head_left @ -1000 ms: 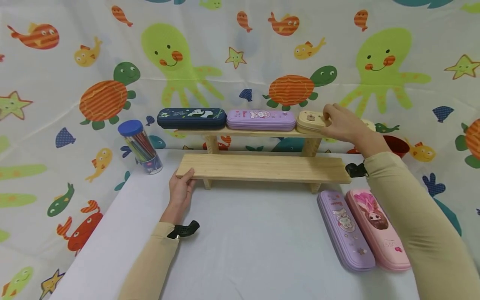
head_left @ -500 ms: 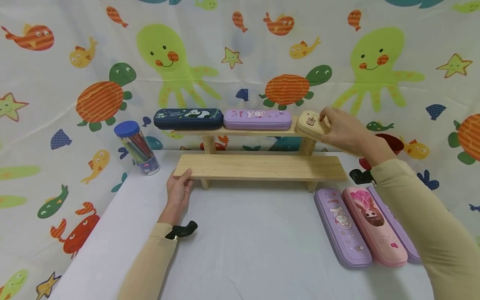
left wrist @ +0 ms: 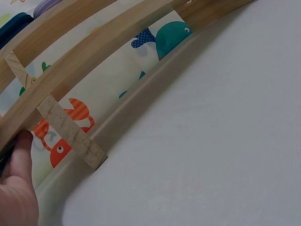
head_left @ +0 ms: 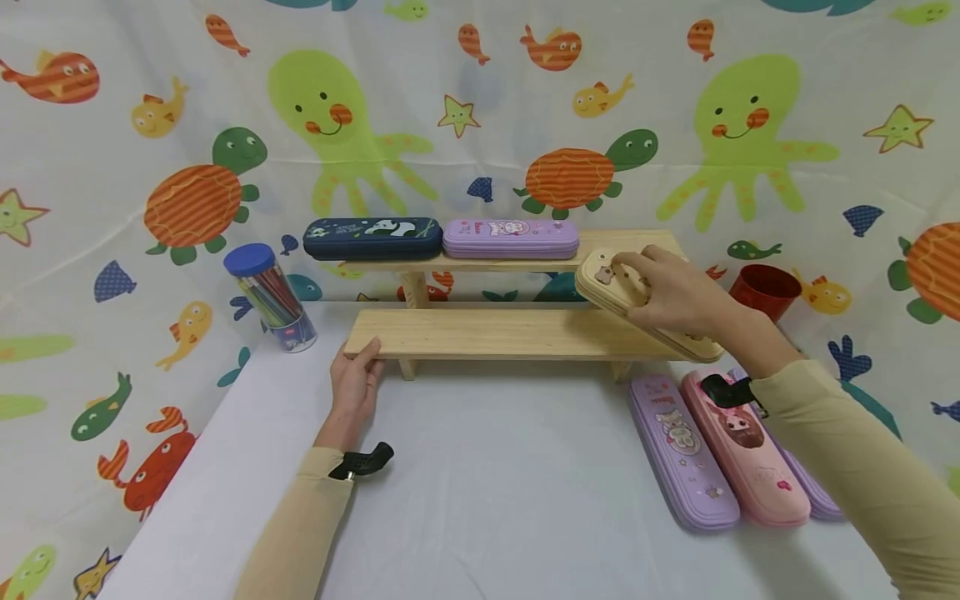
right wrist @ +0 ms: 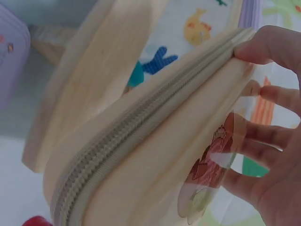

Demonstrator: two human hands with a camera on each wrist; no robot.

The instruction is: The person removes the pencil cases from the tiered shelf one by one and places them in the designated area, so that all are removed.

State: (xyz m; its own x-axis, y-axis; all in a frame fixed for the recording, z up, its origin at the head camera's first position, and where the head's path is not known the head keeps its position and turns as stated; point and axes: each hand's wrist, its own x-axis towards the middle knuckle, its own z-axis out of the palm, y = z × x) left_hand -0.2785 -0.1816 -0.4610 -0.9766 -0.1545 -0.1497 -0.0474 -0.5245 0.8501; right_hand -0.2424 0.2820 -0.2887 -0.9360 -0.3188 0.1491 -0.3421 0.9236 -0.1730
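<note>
My right hand [head_left: 675,292] grips a cream pencil case [head_left: 609,287] by its long sides, thumb on one side and fingers on the other. The case tilts down to the right, in front of the upper board and over the right end of the lower one. Its zip [right wrist: 117,129] runs lengthwise in the right wrist view. At the far left end of the two-tier wooden shelf [head_left: 480,333], my left hand [head_left: 354,387] holds the lower board, thumb over its edge. On the upper board lie a navy panda pencil case [head_left: 373,240] and a lilac one [head_left: 512,240].
On the table at right lie a lilac pencil case [head_left: 682,454], a pink one [head_left: 765,475] and another lilac one [head_left: 817,493], partly covered. A red cup [head_left: 765,290] stands behind my right wrist. A blue-lidded jar of coloured pens [head_left: 270,296] stands at back left.
My right hand has lifted the cream pencil case off the upper board and brought it forward and down, tilting it. My left hand keeps its hold on the lower board.
</note>
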